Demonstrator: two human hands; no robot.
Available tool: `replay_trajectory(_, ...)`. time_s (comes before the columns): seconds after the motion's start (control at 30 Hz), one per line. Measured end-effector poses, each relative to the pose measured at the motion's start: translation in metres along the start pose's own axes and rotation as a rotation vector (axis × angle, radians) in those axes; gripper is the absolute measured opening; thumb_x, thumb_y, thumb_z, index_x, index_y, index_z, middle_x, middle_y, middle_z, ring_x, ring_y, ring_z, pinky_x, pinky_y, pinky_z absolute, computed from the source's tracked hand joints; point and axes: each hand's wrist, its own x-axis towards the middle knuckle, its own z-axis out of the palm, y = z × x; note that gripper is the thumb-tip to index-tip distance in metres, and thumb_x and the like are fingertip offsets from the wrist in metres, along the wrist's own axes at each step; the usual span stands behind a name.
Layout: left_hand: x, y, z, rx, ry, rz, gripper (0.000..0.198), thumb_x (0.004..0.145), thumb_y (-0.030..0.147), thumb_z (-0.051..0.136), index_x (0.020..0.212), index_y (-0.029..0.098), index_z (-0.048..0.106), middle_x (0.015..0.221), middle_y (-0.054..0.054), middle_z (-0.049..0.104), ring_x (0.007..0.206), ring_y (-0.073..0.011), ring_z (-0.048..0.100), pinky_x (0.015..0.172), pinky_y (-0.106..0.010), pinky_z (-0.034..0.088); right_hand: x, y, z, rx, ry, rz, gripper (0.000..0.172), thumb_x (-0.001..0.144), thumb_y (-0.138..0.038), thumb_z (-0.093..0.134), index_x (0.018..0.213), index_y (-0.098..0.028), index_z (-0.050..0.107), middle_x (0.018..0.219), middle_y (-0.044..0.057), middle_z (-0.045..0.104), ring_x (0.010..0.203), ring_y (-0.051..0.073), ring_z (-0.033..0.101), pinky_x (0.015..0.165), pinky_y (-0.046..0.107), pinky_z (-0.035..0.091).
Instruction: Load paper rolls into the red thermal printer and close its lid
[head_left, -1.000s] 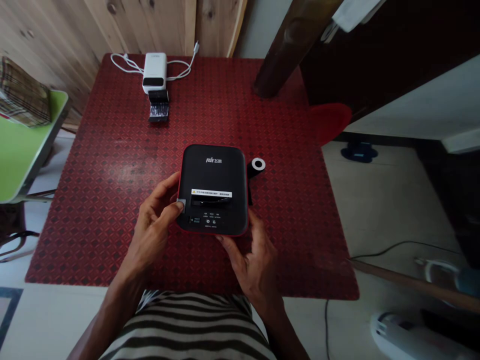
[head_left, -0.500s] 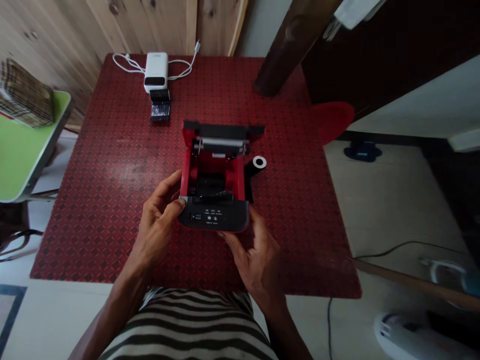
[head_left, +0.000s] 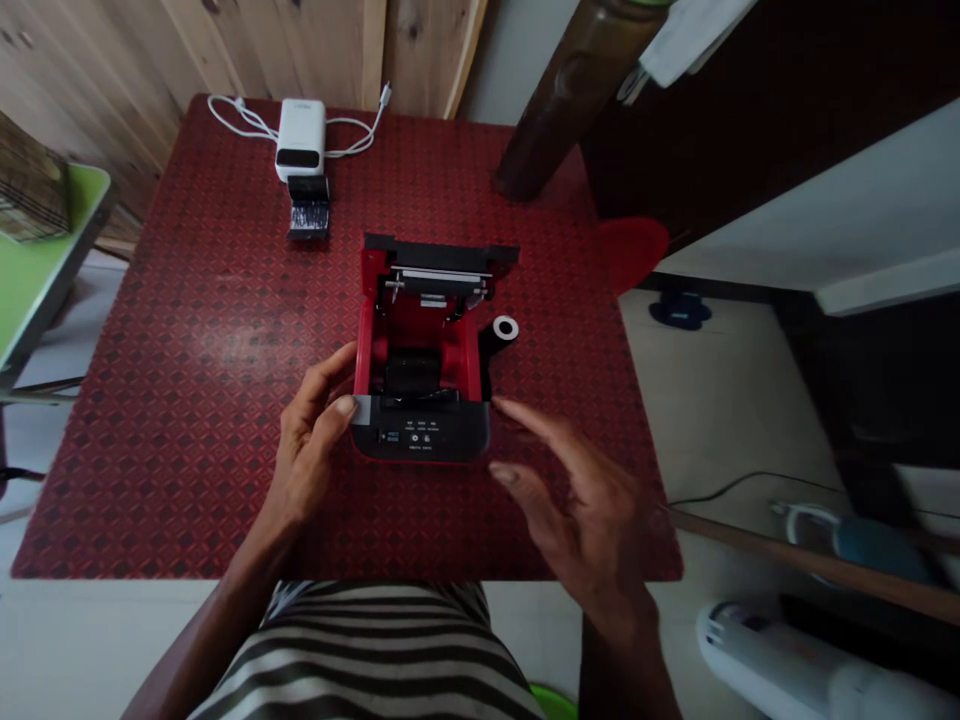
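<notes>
A red and black label printer (head_left: 420, 428) sits on the table in front of me, its lid (head_left: 442, 258) raised and tilted back. Inside the bay (head_left: 414, 370) lies something dark that I cannot make out clearly. My left hand (head_left: 311, 435) grips the printer's left side, thumb on the front corner and fingers along the wall. Off the right front corner is my right hand (head_left: 585, 490), open, with thumb and forefinger spread and nothing between them. Just right of the printer lies a black roll (head_left: 501, 332) with a white ring at its end.
At the back left of the red patterned table (head_left: 225, 460) are a white power bank (head_left: 301, 135), a white cable (head_left: 349, 152) and a curled black strip (head_left: 309, 208). A brown post (head_left: 551, 110) rises at the back right. A green table (head_left: 45, 265) stands to the left.
My right hand has let go of the printer and moved right, its fingers opening. My left hand still holds the printer, and the camera view has shifted slightly.
</notes>
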Motion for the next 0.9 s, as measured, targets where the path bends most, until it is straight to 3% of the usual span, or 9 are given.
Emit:
replay_trajectory(0.07, -0.001, -0.004, 0.000, 0.048, -0.002, 0.074, 0.052, 0.110, 0.059, 0.072, 0.158, 0.037, 0.075, 0.160, -0.006, 0.076, 0.148, -0.0371, 0.072, 0.117, -0.055, 0.065, 0.022, -0.008, -0.008, -0.036, -0.010, -0.114, 0.023, 0.116, -0.026, 0.069, 0.138, -0.024, 0.077, 0.126, 0.008, 0.090, 0.114, 0.023, 0.087, 0.106, 0.040, 0.070)
replay_trajectory(0.13, -0.003, -0.007, 0.000, 0.113, -0.022, 0.132, 0.058, 0.112, 0.062, 0.067, 0.165, 0.036, 0.068, 0.164, -0.008, 0.072, 0.149, -0.0375, 0.070, 0.118, -0.057, 0.063, 0.047, -0.015, -0.005, -0.080, -0.047, -0.250, 0.023, 0.114, -0.010, 0.067, 0.131, -0.019, 0.079, 0.124, 0.010, 0.090, 0.114, 0.022, 0.086, 0.109, 0.038, 0.067)
replay_trajectory(0.23, -0.006, -0.010, -0.002, 0.206, -0.071, 0.177, 0.064, 0.115, 0.061, 0.062, 0.173, 0.034, 0.059, 0.168, -0.011, 0.067, 0.153, -0.0385, 0.066, 0.125, -0.062, 0.056, 0.085, -0.024, 0.013, -0.189, -0.186, -0.371, 0.023, 0.110, -0.002, 0.066, 0.124, -0.012, 0.081, 0.126, 0.015, 0.089, 0.117, 0.028, 0.084, 0.109, 0.043, 0.067)
replay_trajectory(0.4, -0.007, -0.012, -0.004, 0.246, -0.092, 0.220, 0.063, 0.118, 0.059, 0.058, 0.176, 0.033, 0.054, 0.175, -0.013, 0.060, 0.162, -0.0398, 0.057, 0.132, -0.066, 0.047, 0.125, -0.041, 0.039, -0.461, -0.643, -0.220, 0.024, 0.111, -0.003, 0.061, 0.117, -0.014, 0.081, 0.119, 0.015, 0.087, 0.113, 0.034, 0.083, 0.101, 0.047, 0.063)
replay_trajectory(0.5, -0.007, -0.012, -0.003, 0.245, -0.090, 0.220, 0.063, 0.118, 0.059, 0.059, 0.176, 0.034, 0.054, 0.174, -0.012, 0.061, 0.161, -0.0396, 0.058, 0.131, -0.066, 0.047, 0.135, -0.045, 0.045, -0.504, -0.741, -0.179, 0.032, 0.110, 0.002, 0.055, 0.124, -0.014, 0.079, 0.126, 0.015, 0.086, 0.117, 0.031, 0.082, 0.100, 0.042, 0.060)
replay_trajectory(0.7, -0.007, -0.011, 0.000, 0.226, -0.071, 0.193, 0.062, 0.116, 0.058, 0.063, 0.173, 0.034, 0.057, 0.168, -0.013, 0.064, 0.152, -0.0385, 0.063, 0.127, -0.063, 0.051, 0.136, -0.044, 0.044, -0.501, -0.714, -0.221, 0.031, 0.108, 0.002, 0.056, 0.124, -0.014, 0.079, 0.124, 0.014, 0.084, 0.116, 0.030, 0.080, 0.101, 0.041, 0.059)
replay_trajectory(0.8, -0.006, -0.010, 0.000, 0.233, -0.061, 0.189, 0.062, 0.115, 0.059, 0.063, 0.171, 0.032, 0.058, 0.166, -0.013, 0.066, 0.147, -0.0381, 0.066, 0.126, -0.062, 0.052, 0.120, -0.049, 0.032, -0.490, -0.506, -0.283, 0.025, 0.106, -0.001, 0.062, 0.116, -0.016, 0.080, 0.116, 0.014, 0.085, 0.110, 0.033, 0.079, 0.097, 0.046, 0.063)
replay_trajectory(0.9, -0.006, -0.009, 0.000, 0.235, -0.057, 0.170, 0.063, 0.115, 0.059, 0.063, 0.171, 0.032, 0.058, 0.166, -0.014, 0.066, 0.148, -0.0390, 0.065, 0.124, -0.062, 0.053, 0.096, -0.050, 0.008, -0.320, -0.244, -0.324, 0.021, 0.108, -0.008, 0.069, 0.120, -0.022, 0.080, 0.115, 0.011, 0.087, 0.106, 0.032, 0.081, 0.096, 0.048, 0.067)
